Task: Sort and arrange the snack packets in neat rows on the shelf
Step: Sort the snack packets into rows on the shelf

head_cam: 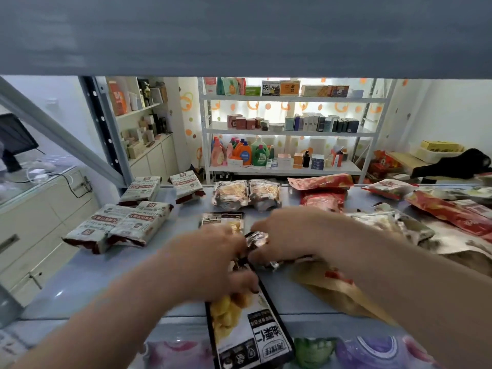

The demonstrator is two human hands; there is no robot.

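Lowest in the frame, at centre, the black-edged packet point(247, 331) lies flat on the shelf point(80, 283). Its long axis runs from the bottom edge up and slightly left, so its far end sits directly under the left hand point(213, 259). That hand is the nearer one, and its thumb and fingers curl over the far end, apparently gripping it, though blur softens the hold. Just right of it, the right hand point(287, 235) is closed round a crumpled foil packet point(257, 239) that sits between the two hands. A tan packet point(343, 294) lies under the right forearm. The coming move is probably a slide of the held packet along its own length, up the frame toward the second black-edged packet point(222, 219) just beyond the hands. Further up are two clear brown packets point(230, 194) side by side at centre and four white printed packets point(141, 225) in two pairs at left. At least four red packets point(322, 182) lie at right, where the heap makes the count unsure.
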